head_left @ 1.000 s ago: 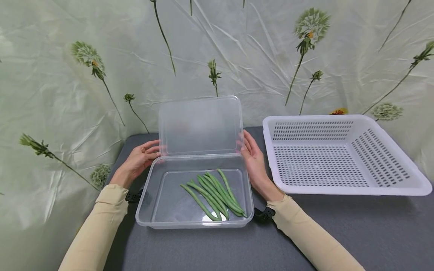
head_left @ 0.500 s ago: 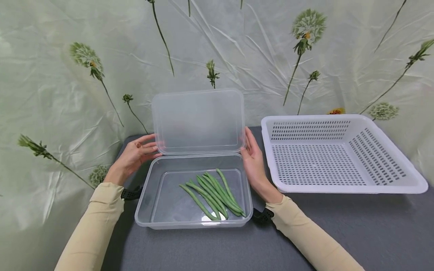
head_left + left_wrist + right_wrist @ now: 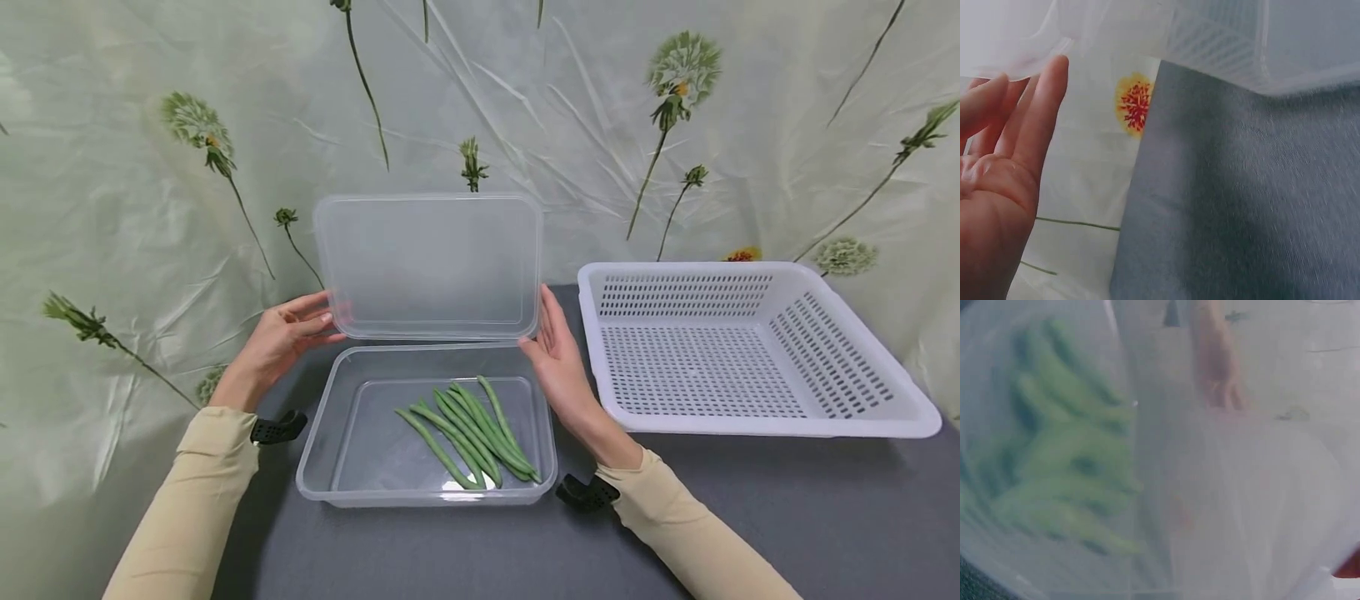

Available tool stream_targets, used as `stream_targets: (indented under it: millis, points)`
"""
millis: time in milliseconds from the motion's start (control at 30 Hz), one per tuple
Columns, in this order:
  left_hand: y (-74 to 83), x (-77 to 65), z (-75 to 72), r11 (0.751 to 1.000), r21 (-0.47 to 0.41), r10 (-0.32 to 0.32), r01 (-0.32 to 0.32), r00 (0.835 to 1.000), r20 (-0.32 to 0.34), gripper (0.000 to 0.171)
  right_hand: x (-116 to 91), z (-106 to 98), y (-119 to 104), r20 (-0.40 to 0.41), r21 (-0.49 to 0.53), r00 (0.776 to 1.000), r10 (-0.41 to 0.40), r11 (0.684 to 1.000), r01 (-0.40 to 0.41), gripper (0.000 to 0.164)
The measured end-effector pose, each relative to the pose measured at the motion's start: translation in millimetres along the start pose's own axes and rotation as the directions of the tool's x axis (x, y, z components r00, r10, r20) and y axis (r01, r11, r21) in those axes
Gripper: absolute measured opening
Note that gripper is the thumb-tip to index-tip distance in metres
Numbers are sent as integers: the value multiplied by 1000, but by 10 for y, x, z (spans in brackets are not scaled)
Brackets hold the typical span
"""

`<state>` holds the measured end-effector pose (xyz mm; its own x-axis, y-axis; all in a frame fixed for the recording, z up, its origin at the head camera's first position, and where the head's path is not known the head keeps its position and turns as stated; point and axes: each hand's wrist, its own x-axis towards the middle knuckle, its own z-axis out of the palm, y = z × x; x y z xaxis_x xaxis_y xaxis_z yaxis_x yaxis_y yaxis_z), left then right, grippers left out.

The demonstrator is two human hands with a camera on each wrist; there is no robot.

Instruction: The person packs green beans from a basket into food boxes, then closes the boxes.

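In the head view, a translucent plastic lid [image 3: 431, 267] stands tilted up behind the far rim of a clear food container [image 3: 337, 492]. My left hand [image 3: 273, 350] pinches the lid's lower left edge, and the left wrist view shows its thumb and fingers at a corner. On the opposite side, my right hand [image 3: 562, 375] holds the lower right edge with the thumb in front and fingers along the side. Several green beans [image 3: 472, 433] lie in the container's right half. The right wrist view shows the beans [image 3: 1066, 456] blurred through plastic.
To the right, a white perforated basket [image 3: 757, 423] sits on the dark grey tabletop [image 3: 712, 492]. Behind the table hangs a pale sheet [image 3: 570, 108] printed with flowers, close behind the lid. Black straps [image 3: 279, 428] circle both wrists.
The lid has risen slightly and its left edge has shifted left, together with my left hand. My right hand stays by its right edge. Container, beans and basket keep their places.
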<state>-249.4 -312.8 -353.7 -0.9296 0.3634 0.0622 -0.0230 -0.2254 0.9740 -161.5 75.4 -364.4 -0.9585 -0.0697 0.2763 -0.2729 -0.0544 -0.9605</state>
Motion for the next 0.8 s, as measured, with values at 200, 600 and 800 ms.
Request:
stream_targets:
  millis: [200,600,800]
  points:
    - [8,-96,11,997,50,55,-56,998,27,39,-69,-44,-123,8,-1,1000,30,1000,-30,67]
    - [21,-236,151,970,187,168,-155,984,-58,40,-117,-185,-420,99,94,985,143,984,-152,51]
    - [31,-262,223,959,235,193,-156,971,-144,37,-111,-249,-467,165,128,971,170,973,-192,53]
